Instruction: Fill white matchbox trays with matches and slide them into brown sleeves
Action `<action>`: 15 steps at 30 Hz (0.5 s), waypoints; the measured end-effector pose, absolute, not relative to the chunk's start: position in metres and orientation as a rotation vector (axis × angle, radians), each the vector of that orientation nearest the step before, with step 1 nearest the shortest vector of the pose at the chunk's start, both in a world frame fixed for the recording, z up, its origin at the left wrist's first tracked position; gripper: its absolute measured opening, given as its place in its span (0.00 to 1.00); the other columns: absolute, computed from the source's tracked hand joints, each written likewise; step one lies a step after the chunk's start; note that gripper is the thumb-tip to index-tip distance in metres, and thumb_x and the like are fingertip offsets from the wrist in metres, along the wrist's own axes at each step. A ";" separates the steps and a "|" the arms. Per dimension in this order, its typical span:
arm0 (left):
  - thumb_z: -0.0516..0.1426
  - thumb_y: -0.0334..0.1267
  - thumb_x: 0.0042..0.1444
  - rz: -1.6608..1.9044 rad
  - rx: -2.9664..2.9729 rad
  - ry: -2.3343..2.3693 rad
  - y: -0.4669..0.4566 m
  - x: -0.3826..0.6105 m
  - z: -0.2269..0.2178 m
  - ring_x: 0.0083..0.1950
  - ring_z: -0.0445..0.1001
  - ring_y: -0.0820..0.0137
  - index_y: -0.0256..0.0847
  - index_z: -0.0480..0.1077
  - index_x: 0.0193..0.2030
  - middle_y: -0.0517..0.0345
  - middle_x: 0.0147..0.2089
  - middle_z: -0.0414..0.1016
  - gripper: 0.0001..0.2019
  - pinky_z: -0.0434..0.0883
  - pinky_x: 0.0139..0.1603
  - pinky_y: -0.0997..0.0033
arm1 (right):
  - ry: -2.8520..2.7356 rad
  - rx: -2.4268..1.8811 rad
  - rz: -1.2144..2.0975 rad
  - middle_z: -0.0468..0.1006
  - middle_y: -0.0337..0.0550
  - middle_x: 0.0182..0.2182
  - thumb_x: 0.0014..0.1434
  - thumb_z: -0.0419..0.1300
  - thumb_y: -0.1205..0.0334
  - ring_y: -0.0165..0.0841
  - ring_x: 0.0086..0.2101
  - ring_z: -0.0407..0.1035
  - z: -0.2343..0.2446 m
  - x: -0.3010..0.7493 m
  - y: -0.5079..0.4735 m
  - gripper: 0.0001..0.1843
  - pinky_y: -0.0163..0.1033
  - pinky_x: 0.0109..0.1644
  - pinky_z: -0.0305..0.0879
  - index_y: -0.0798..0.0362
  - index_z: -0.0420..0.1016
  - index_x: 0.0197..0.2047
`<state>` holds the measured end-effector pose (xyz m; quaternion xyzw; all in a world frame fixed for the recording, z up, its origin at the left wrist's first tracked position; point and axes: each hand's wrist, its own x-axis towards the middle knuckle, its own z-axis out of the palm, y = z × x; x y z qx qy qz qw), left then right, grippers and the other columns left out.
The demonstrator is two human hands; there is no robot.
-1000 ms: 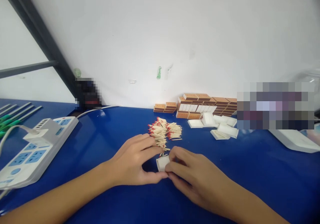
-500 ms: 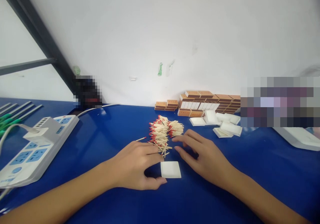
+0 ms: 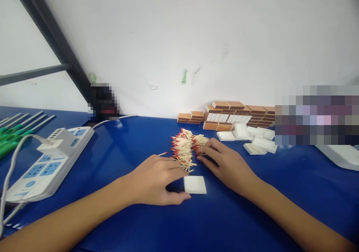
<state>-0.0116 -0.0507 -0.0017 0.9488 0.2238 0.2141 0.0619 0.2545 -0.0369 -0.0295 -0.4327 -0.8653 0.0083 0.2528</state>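
A white matchbox tray (image 3: 195,185) lies on the blue table in front of me. My left hand (image 3: 161,181) has its forefinger and thumb at the tray's two left corners, steadying it between them. Just beyond is a heap of red-tipped matches (image 3: 182,147), with a smaller bunch at its right side. My right hand (image 3: 226,166) reaches into that bunch from the right, fingers bent and closed around some matches. How many it pinches is hidden. One stray match (image 3: 163,154) lies left of the heap.
Brown matchboxes (image 3: 238,113) are stacked along the wall, with a short stack (image 3: 190,117) beside them. Several white trays (image 3: 262,144) lie loose at the right. A power strip (image 3: 47,166) with cables and green-handled tools (image 3: 17,134) are on the left.
My right hand has moved a little away from me, its fingertips closing in on the matches. My left hand stays at the tray. The whole view has shifted slightly.
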 end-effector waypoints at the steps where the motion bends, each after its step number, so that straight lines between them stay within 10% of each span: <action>1: 0.64 0.49 0.59 0.649 2.869 0.683 -0.050 -0.012 -0.001 0.33 0.78 0.69 0.40 0.77 0.46 0.62 0.34 0.79 0.15 0.68 0.32 0.67 | -2.357 -1.173 0.044 0.73 0.46 0.44 0.72 0.54 0.62 0.36 0.41 0.73 -0.029 0.255 -0.037 0.09 0.43 0.46 0.74 0.50 0.75 0.49; 15: 0.64 0.50 0.60 0.679 2.842 0.712 -0.045 -0.014 -0.001 0.30 0.76 0.71 0.41 0.77 0.49 0.63 0.32 0.78 0.17 0.67 0.32 0.69 | -2.312 -1.181 0.257 0.73 0.45 0.44 0.73 0.55 0.58 0.35 0.41 0.74 -0.025 0.265 -0.038 0.11 0.43 0.47 0.73 0.48 0.77 0.53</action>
